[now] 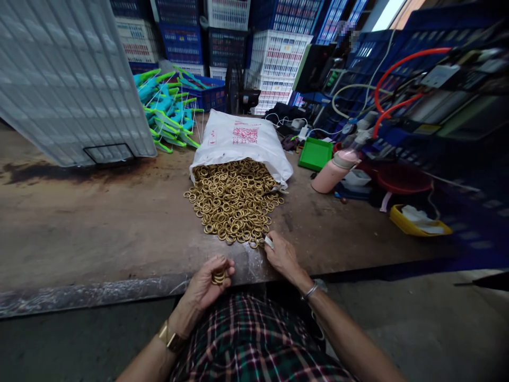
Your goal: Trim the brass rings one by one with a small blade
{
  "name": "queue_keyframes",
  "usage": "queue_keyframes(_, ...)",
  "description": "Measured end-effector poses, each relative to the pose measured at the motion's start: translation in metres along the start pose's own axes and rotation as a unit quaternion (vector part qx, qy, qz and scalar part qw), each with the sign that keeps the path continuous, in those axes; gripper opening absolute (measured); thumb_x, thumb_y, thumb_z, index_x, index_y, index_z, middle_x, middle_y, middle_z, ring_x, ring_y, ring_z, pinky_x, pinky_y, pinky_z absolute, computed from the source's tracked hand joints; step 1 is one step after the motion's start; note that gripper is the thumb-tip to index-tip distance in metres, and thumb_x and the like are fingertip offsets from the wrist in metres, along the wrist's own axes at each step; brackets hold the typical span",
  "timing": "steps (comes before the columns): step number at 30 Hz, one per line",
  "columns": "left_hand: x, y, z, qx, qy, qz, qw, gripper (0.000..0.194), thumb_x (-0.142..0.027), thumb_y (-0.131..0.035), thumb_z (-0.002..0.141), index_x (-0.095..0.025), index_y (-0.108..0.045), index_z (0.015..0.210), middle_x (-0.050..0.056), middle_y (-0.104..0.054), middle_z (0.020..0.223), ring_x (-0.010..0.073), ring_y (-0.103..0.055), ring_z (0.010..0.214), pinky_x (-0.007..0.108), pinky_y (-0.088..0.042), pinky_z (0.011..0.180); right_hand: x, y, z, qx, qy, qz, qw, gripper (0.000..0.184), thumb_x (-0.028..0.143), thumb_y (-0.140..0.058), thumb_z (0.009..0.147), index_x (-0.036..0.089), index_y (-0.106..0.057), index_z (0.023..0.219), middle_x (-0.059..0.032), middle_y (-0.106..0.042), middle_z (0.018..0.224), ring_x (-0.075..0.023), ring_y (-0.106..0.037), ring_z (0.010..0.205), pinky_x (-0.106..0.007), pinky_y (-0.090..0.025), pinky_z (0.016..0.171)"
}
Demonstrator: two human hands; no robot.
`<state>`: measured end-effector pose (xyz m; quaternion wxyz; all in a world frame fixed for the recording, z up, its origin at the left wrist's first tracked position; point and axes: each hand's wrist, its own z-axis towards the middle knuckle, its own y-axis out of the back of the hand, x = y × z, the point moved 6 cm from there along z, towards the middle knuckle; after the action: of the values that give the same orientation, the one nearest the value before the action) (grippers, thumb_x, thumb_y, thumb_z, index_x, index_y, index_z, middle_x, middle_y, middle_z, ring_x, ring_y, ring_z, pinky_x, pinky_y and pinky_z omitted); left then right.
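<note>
A heap of brass-coloured rings (234,207) spills out of a white printed sack (222,139) onto the table. My left hand (210,278) is closed around a few of these rings, just above the table's front edge. At the near right side of the heap, my right hand (281,254) reaches down with its fingers bent together. A small white piece shows at those fingertips; whether it is held or wrapped on a finger is unclear. The fingertips themselves are partly hidden by the hand.
On the left stands a large whitish ribbed panel (71,79), beside a pile of turquoise and green plastic parts (169,109). To the right are a green tray (315,153), a pink bottle (334,172) and a yellow tray (409,228). Stacked crates (274,55) line the back.
</note>
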<state>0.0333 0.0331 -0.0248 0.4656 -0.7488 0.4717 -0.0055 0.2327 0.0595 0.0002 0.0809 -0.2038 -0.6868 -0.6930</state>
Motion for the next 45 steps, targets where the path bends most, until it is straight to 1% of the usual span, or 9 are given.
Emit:
queue_keyframes(3, 0.002, -0.006, 0.002, 0.013, -0.005, 0.041, 0.999, 0.027, -0.02, -0.073, 0.059, -0.015, -0.052, 0.074, 0.001, -0.06, 0.07, 0.0092, -0.055, 0.057, 0.014, -0.036, 0.041, 0.009, -0.003, 0.003, 0.004, 0.017, 0.121, 0.993, 0.009, 0.02, -0.041, 0.076, 0.019, -0.05, 0.075, 0.0007, -0.053, 0.064, -0.0126, -0.045, 0.059, -0.023, -0.029, 0.056)
queue_keyframes(6, -0.004, -0.007, 0.003, -0.02, -0.087, 0.132, 0.987, 0.029, -0.026, -0.071, 0.062, -0.016, -0.054, 0.083, -0.002, -0.056, 0.063, 0.0057, -0.046, 0.047, 0.014, -0.03, 0.038, 0.031, -0.013, 0.003, 0.052, 0.042, 0.269, 0.961, 0.007, 0.024, -0.045, 0.071, 0.019, -0.048, 0.067, 0.0029, -0.05, 0.062, -0.0113, -0.044, 0.06, -0.022, -0.033, 0.057)
queue_keyframes(9, -0.017, -0.006, -0.001, -0.075, -0.212, 0.278, 0.934, 0.032, -0.033, -0.062, 0.071, -0.016, -0.056, 0.097, -0.004, -0.052, 0.057, 0.005, -0.039, 0.042, 0.016, -0.028, 0.039, 0.058, -0.031, -0.003, 0.154, 0.042, 0.392, 0.906, 0.008, 0.026, -0.048, 0.068, 0.019, -0.049, 0.065, 0.0049, -0.049, 0.059, -0.0092, -0.043, 0.056, -0.021, -0.034, 0.054)
queue_keyframes(13, -0.023, -0.009, -0.008, -0.045, -0.295, 0.412, 0.861, 0.026, -0.034, -0.053, 0.078, -0.015, -0.063, 0.093, -0.003, -0.051, 0.058, 0.0066, -0.04, 0.046, 0.019, -0.032, 0.046, 0.076, -0.052, -0.017, 0.271, -0.055, 0.508, 0.816, 0.012, 0.03, -0.05, 0.066, 0.02, -0.046, 0.07, 0.0089, -0.045, 0.051, -0.0041, -0.027, 0.038, -0.018, -0.02, 0.038)
queue_keyframes(18, -0.023, -0.001, -0.01, -0.041, -0.277, 0.419, 0.864, 0.026, -0.037, -0.051, 0.079, -0.015, -0.062, 0.087, -0.003, -0.051, 0.059, 0.0065, -0.038, 0.047, 0.02, -0.031, 0.046, 0.081, -0.061, -0.025, 0.32, -0.122, 0.579, 0.74, 0.014, 0.027, -0.052, 0.063, 0.02, -0.046, 0.073, 0.0108, -0.043, 0.05, -0.0015, -0.02, 0.032, -0.017, -0.014, 0.034)
queue_keyframes(21, -0.021, 0.0, -0.007, -0.033, -0.243, 0.384, 0.89, 0.027, -0.041, -0.053, 0.078, -0.015, -0.057, 0.083, -0.004, -0.049, 0.059, 0.0051, -0.035, 0.045, 0.018, -0.028, 0.043, 0.08, -0.061, -0.023, 0.302, -0.114, 0.563, 0.761, 0.014, 0.031, -0.052, 0.067, 0.02, -0.048, 0.074, 0.0096, -0.044, 0.052, -0.002, -0.021, 0.032, -0.018, -0.014, 0.035)
queue_keyframes(25, -0.017, 0.003, -0.003, -0.056, -0.188, 0.324, 0.926, 0.03, -0.045, -0.057, 0.074, -0.016, -0.052, 0.077, -0.005, -0.048, 0.058, 0.0036, -0.034, 0.042, 0.016, -0.025, 0.039, 0.083, -0.049, -0.015, 0.21, -0.003, 0.458, 0.864, 0.021, 0.038, -0.049, 0.074, 0.018, -0.052, 0.067, 0.0052, -0.049, 0.056, -0.006, -0.036, 0.045, -0.02, -0.028, 0.044)
queue_keyframes(28, -0.015, 0.005, 0.0, -0.068, -0.155, 0.273, 0.947, 0.032, -0.047, -0.06, 0.071, -0.016, -0.049, 0.075, -0.006, -0.047, 0.058, 0.0029, -0.033, 0.04, 0.015, -0.022, 0.037, 0.087, -0.045, -0.013, 0.175, 0.05, 0.404, 0.896, 0.022, 0.037, -0.05, 0.074, 0.018, -0.052, 0.063, 0.0045, -0.049, 0.056, -0.0089, -0.041, 0.055, -0.021, -0.032, 0.053)
queue_keyframes(45, -0.011, -0.002, -0.003, 0.011, -0.12, 0.237, 0.964, 0.034, -0.048, -0.057, 0.074, -0.015, -0.051, 0.075, -0.004, -0.048, 0.061, 0.0021, -0.033, 0.04, 0.015, -0.022, 0.036, 0.087, -0.059, -0.014, 0.235, -0.002, 0.474, 0.849, 0.028, 0.037, -0.043, 0.079, 0.019, -0.048, 0.058, 0.0047, -0.045, 0.047, -0.007, -0.032, 0.042, -0.02, -0.026, 0.043)
